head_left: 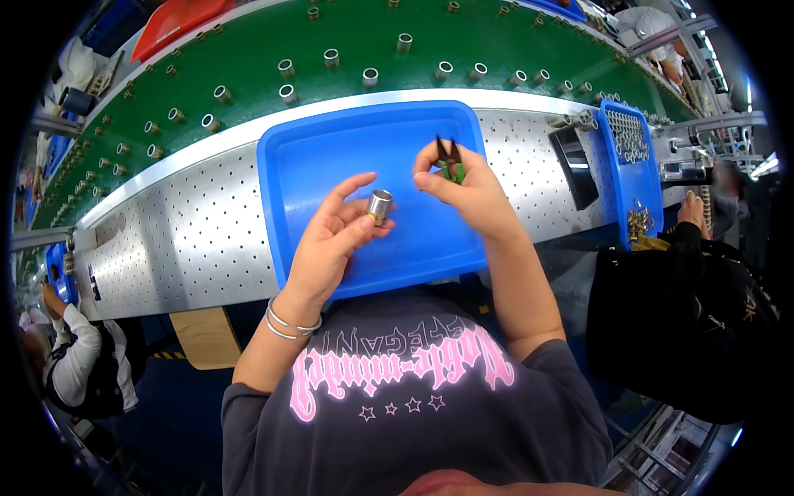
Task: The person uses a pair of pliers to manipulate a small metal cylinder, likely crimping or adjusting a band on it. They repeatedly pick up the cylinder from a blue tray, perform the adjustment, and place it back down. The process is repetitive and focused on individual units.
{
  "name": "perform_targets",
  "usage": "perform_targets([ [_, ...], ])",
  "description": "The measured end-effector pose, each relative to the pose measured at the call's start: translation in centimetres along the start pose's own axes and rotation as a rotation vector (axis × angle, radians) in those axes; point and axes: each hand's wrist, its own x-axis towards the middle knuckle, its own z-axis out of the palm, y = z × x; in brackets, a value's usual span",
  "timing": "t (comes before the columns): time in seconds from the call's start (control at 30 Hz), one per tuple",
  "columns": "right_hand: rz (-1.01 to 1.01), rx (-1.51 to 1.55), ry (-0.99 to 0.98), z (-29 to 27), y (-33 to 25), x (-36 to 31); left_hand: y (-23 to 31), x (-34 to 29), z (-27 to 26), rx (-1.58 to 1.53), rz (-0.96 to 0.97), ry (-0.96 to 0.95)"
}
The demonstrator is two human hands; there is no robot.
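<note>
Between the thumb and fingers of my left hand [331, 237] is a short metal sleeve [380, 203], silvery with a brassy lower rim. It is held nearly upright, its round opening facing up. My right hand [467, 194] is closed around green-handled nippers [452, 163], their dark jaws parted and pointing away from me. The two hands are apart, both above a blue plastic tray [285, 140]. Most of the nippers' handles are hidden in my right palm.
Beyond the tray runs a green conveyor belt [248, 62] carrying several metal sleeves. A perforated metal worktop [190, 215] lies under the tray. At right are a black device [574, 168] and a blue parts tray [610, 132]. Co-workers sit on both sides; a wooden stool [205, 337] stands lower left.
</note>
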Motion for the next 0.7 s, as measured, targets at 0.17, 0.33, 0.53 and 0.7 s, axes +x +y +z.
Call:
perform_targets([
  [0.17,0.093,0.316,-0.057,-0.9,-1.0,-0.2,-0.1,0.3,-0.2,-0.109,-0.042,0.053],
  [0.33,-0.020,0.365,-0.079,-0.1,-1.5,-0.6,-0.3,0.5,-0.3,-0.162,-0.031,0.049],
  [0.53,-0.020,0.384,-0.165,1.5,-2.3,-0.6,-0.5,0.5,-0.1,-0.112,-0.014,0.075],
  [0.7,-0.057,0.408,-0.194,2.5,-1.8,-0.5,-0.8,0.3,-0.3,-0.038,0.006,0.060],
])
